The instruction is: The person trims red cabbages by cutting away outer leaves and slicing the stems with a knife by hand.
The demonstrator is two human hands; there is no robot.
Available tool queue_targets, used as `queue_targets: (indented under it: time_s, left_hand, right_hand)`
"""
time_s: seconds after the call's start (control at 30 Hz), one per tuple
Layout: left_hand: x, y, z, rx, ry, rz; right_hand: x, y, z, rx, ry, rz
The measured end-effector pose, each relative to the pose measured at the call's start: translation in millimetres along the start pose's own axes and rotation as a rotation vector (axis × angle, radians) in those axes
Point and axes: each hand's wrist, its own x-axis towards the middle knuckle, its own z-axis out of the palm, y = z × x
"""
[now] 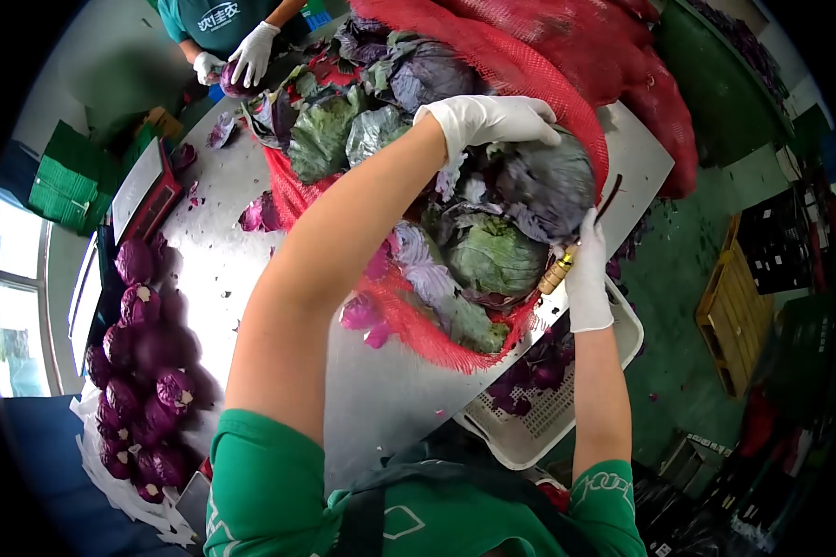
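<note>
Head camera gives me a metal table (209, 288) spread across the middle, with filled red sacks (659, 121) at its far right corner. On the far side I see a gloved co-worker (218, 19) holding a purple cabbage (237, 81). An opened mesh sack (418, 330) lies on the table, leafy heads (427, 74) exposed in it, and a pale crate (629, 325) stands below the table's near right edge. At the left I have a heap of trimmed cabbages (163, 408). The dark cabbage (553, 186) is at the right side of the opened mesh sack, between both gloved hands, just beside a green cabbage (497, 255). I see the left hand (497, 121) laid over its upper edge; whether those fingers grip it I cannot tell. The right hand (588, 278) is at its lower right side, fingers closed around a tool (557, 271) with a wood-coloured handle
</note>
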Motion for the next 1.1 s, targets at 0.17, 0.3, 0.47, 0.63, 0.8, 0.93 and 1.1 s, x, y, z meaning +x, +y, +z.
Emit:
queue_targets:
  time_s: [0.17, 0.3, 0.47, 0.63, 0.8, 0.93, 1.1]
  left_hand:
    - [-48.6, -0.6, 2.0, -0.084, 0.078, 0.023]
    - [-92.0, -5.8, -1.3, -0.276, 0.049, -0.135]
    - [-147.2, -29.8, 16.6, -0.682, 0.092, -0.348]
    - [-188.9, -94.8, 36.9, -1.108, 0.05, -0.285]
    - [-243.8, -62.7, 63.6, -1.31, 0.113, -0.392]
    - [-239.7, -71.7, 99.7, -1.615, -0.043, -0.461]
    - [-208.1, -62.0, 163.8, -1.669, -0.297, -0.477]
  right_hand:
    - [-19.7, -26.2, 3.6, 0.083, -0.124, 0.144]
    - [-47.4, -41.8, 20.7, 0.01, -0.21, 0.211]
    - [-80.6, -43.5, 31.9, -0.075, -0.292, 0.301]
    - [-108.5, -53.6, 49.4, -0.331, -0.344, 0.358]
    - [-150.6, -73.1, 58.5, -0.47, -0.475, 0.317]
    - [-159.2, -81.9, 27.4, -0.692, -0.533, 0.274]
    - [-194.6, -90.8, -30.5, -0.814, -0.295, 0.249]
